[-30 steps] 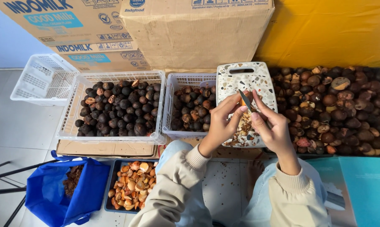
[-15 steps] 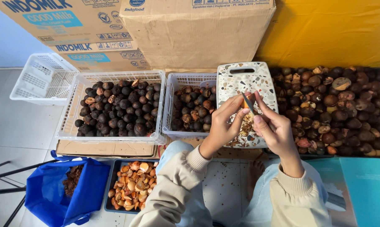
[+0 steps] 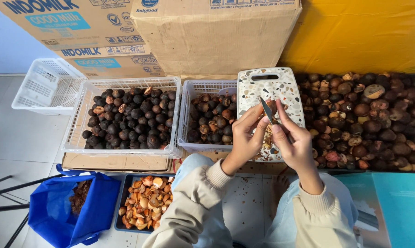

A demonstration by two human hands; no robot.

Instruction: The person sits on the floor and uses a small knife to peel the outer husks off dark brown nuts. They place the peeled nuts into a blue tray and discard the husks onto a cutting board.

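Pinching hard over the speckled cutting board (image 3: 281,87), both hands meet mid-air. Left hand (image 3: 246,138) has its fingers (image 3: 249,115) closed narrow around a small dark nut (image 3: 272,108), most of it hidden behind thumb and fingertips, so its shape is hard to make out. Right hand (image 3: 295,144) grips a small knife (image 3: 266,110), blade tip poking up between the two hands, handle swallowed by the palm.

Just below the fingers, a pile of shell scraps (image 3: 267,138) lies on the board, half covered by the hands. Right of the fingers, a big heap of dark nuts (image 3: 368,119) runs off the frame edge. Left of them, a small white basket (image 3: 207,117) of nuts, its right side tucked under the board, then a wider white basket (image 3: 125,117), then an empty one (image 3: 44,87). Nearer the body, a tray of peeled orange kernels (image 3: 145,204) and a blue bag (image 3: 76,213), contents murky. Cardboard boxes (image 3: 216,36) wall off the far side; open floor (image 3: 14,142) shows at far left.
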